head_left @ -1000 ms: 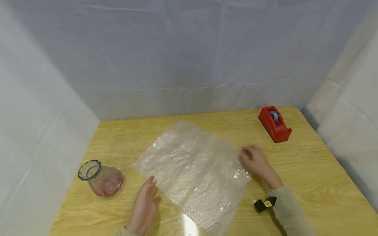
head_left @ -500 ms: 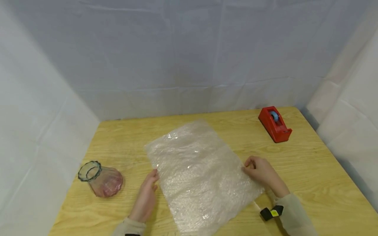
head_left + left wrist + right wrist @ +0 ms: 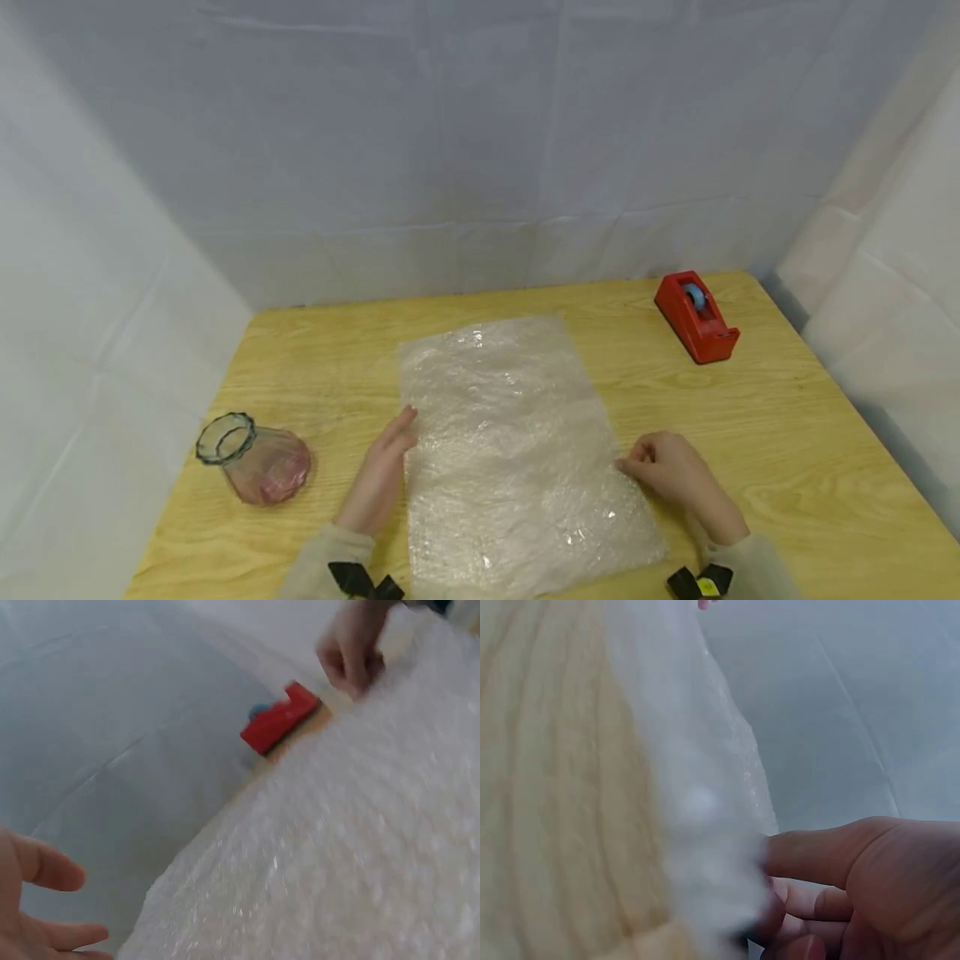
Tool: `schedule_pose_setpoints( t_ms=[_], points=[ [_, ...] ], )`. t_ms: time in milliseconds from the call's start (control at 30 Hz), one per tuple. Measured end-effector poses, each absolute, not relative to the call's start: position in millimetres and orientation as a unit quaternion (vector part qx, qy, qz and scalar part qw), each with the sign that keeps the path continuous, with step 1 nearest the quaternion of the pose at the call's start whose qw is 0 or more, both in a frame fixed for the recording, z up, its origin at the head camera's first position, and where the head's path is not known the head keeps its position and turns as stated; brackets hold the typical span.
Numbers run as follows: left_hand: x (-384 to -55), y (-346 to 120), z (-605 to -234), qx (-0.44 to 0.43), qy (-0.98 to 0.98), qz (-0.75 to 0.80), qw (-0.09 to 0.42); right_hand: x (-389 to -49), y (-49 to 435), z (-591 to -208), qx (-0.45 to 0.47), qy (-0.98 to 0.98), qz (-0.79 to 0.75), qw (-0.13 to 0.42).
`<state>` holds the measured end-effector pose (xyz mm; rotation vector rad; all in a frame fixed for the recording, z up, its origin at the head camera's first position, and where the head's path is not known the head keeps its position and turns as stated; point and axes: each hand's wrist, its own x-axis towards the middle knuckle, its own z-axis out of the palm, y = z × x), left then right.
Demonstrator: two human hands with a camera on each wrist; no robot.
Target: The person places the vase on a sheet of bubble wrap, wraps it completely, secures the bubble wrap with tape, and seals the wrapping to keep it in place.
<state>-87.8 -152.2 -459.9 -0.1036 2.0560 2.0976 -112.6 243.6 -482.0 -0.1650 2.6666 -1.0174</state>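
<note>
While pinching the right edge of the bubble wrap (image 3: 510,450) between thumb and fingers of the right hand (image 3: 678,477), have turned it from a slant to nearly square with the table (image 3: 795,442), over its middle. Have set the left hand (image 3: 378,477) along the left edge, with straight fingers gripping nothing; cannot tell whether touching or just beside. Now framed by both hands, with the glass vase (image 3: 268,467) to the left and the red tape dispenser (image 3: 696,325) beyond on the right. Probably easier to handle evenly, lying this straight.
</note>
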Motion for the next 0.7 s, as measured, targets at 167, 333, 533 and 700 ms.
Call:
schedule_pose_setpoints(
  t_ms=[167, 333, 533, 700],
  points=[
    [-71, -157, -459, 0.043, 0.879, 0.469, 0.073, -103, 237, -481, -0.07, 0.935, -0.338, 0.075],
    [-57, -165, -452, 0.08, 0.93, 0.321, 0.161, -100, 228, -479, -0.201, 0.926, -0.311, -0.068],
    [-57, -169, -455, 0.093, 0.929, 0.297, 0.199, -94, 221, -485, -0.311, 0.908, -0.274, 0.061],
    [-63, -171, -460, 0.109, 0.931, 0.28, 0.206, -88, 219, -489, -0.302, 0.895, -0.289, 0.157]
  ],
)
